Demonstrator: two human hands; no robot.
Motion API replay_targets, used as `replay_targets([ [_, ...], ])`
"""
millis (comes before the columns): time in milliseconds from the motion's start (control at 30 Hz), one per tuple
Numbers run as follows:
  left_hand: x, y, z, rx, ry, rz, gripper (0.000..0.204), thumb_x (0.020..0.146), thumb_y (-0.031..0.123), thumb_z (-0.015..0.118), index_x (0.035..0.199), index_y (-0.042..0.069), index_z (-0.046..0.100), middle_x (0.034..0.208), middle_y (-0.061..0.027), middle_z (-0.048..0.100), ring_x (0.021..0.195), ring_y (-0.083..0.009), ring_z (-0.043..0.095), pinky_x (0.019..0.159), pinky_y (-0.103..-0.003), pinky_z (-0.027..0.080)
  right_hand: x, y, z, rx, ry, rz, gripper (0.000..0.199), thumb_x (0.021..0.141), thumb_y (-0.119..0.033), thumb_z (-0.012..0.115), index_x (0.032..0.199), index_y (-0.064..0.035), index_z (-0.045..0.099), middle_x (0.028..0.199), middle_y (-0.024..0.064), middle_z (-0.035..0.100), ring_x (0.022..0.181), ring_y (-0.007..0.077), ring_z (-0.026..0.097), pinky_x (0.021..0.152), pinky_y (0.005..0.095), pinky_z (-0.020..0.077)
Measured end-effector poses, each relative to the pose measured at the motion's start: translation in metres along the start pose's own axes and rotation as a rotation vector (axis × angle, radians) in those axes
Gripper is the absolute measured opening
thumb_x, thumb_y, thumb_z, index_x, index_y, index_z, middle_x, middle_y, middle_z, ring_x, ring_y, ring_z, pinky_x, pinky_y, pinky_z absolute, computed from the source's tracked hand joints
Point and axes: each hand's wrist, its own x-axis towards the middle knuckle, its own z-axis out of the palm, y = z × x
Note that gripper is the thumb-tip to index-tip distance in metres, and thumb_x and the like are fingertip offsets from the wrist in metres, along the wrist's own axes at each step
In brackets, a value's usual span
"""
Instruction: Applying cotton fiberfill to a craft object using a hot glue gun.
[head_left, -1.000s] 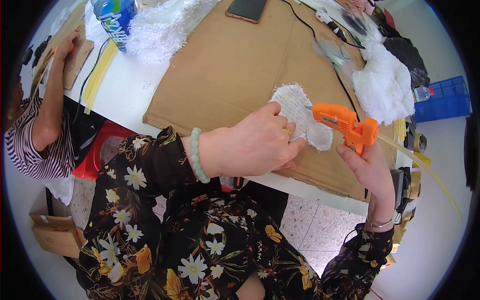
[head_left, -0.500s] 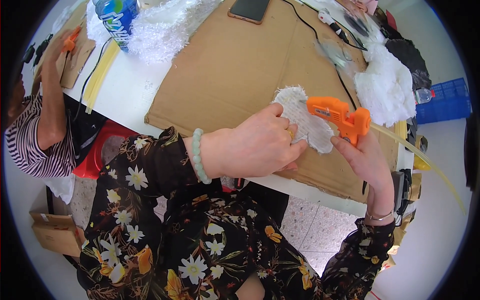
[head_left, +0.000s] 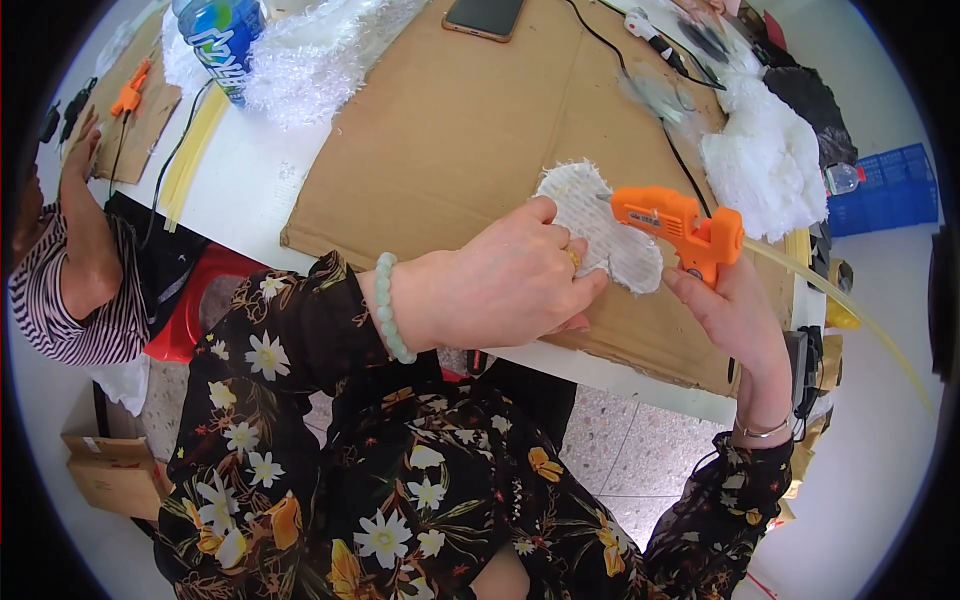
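Observation:
My right hand [head_left: 730,300] is closed around the handle of an orange hot glue gun [head_left: 665,212]. A long, pale yellowish glue stick [head_left: 850,302] curves out of its back end toward the right. Under the gun's nozzle is a white fabric piece [head_left: 590,212] with rounded lobes and frayed edges. My left hand [head_left: 510,270], closed, grips the near left edge of this piece; its fingertips are partly hidden. Whether the nozzle touches the fabric, I cannot tell. Both rest over a brown cardboard sheet [head_left: 430,170].
On the cardboard's far edge lies a phone [head_left: 485,15]. Left of it are fluffy white fabric [head_left: 320,60], a blue-green bottle [head_left: 222,45] and yellow glue sticks [head_left: 190,165]. A black cable [head_left: 682,165] and white fabric [head_left: 765,165] lie right. A co-worker [head_left: 85,260] sits left.
The co-worker's hand has moved away from another orange glue gun, which now lies on the board at the far left. My hands keep nearly the same place, with the view slightly shifted.

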Motion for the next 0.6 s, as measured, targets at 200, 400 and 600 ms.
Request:
replay_targets([
  [200, 0.002, -0.001, -0.001, -0.017, 0.005, 0.007, 0.028, 0.08, 0.033, 0.061, 0.085, 0.005, 0.06, 0.067, -0.005, 0.057, 0.066, -0.0205, 0.059, 0.068, -0.033, 0.039, -0.007, 0.0, -0.007, -0.039, 0.005, 0.009, 0.027, 0.083, -0.015, 0.065, 0.102, -0.0005, 0.052, 0.081, 0.002, 0.051, 0.073, 0.0098, 0.046, 0.065, 0.0259, 0.0411],
  [400, 0.0, -0.003, 0.0, -0.033, -0.012, -0.002, 0.028, 0.079, 0.033, 0.061, 0.085, 0.006, 0.06, 0.066, -0.0047, 0.056, 0.065, -0.0201, 0.058, 0.067, -0.033, 0.039, -0.007, -0.003, -0.008, -0.075, -0.027, 0.028, 0.03, 0.082, -0.014, 0.065, 0.104, -0.0009, 0.05, 0.081, 0.0012, 0.05, 0.072, 0.0098, 0.046, 0.065, 0.0253, 0.0411],
  [600, 0.0, -0.002, 0.0, -0.028, -0.005, 0.001, 0.028, 0.079, 0.033, 0.061, 0.085, 0.006, 0.06, 0.066, -0.0041, 0.056, 0.064, -0.0195, 0.057, 0.067, -0.033, 0.039, -0.026, 0.014, -0.012, 0.034, 0.047, -0.052, 0.03, 0.082, -0.015, 0.065, 0.102, 0.0, 0.05, 0.08, 0.0008, 0.051, 0.07, 0.01, 0.047, 0.064, 0.0255, 0.0416],
])
